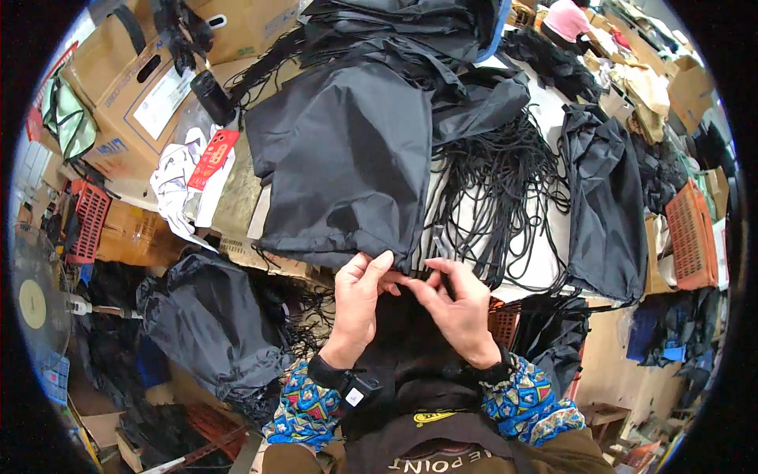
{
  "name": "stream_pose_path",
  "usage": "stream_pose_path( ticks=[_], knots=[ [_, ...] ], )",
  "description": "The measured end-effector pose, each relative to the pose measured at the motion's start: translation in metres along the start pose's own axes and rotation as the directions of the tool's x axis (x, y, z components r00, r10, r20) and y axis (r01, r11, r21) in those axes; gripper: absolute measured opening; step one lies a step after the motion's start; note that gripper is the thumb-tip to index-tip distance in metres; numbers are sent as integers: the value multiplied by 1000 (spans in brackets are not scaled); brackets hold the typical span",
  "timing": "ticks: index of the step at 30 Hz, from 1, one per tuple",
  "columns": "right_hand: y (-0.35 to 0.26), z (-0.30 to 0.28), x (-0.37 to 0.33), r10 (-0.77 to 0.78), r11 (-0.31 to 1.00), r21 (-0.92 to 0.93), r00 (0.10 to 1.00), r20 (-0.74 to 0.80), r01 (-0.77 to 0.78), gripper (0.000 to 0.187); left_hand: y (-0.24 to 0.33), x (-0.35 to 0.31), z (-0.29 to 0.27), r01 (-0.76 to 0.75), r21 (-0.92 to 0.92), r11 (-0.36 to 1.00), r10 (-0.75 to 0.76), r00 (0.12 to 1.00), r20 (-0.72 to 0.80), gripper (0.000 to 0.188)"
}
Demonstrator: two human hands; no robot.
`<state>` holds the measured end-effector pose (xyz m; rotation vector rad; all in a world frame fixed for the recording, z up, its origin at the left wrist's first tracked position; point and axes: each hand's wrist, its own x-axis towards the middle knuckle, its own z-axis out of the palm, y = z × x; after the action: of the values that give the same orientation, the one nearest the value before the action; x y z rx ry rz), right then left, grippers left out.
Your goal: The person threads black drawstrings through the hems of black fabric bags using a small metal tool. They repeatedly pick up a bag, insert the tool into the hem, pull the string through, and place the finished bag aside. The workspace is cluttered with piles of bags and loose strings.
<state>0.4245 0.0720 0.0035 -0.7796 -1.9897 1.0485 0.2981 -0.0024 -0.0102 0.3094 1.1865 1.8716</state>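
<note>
Black bag, edge partly behind fingers

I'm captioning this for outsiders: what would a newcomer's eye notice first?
Probably the large black fabric piece in the middle, with the left hand and right hand at its near right corner. Then the tangle of black cords to its right, and the bright red rectangular item to its left.

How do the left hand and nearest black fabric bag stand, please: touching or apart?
Touching: the head view shows the left hand, thumb on the black fabric bag, near its corner.
</note>
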Motion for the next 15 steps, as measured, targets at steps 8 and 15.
stream_pose_path(
  ticks=[8,15],
  knots=[
    [9,9,6,-127,991,-23,990,62,129,20,-2,-6,8,-72,62,996,73,997,-20,15],
    [7,5,6,-166,985,-44,984,67,169,15,5,-14,5,-150,295,944,144,989,42,14]
  ],
)
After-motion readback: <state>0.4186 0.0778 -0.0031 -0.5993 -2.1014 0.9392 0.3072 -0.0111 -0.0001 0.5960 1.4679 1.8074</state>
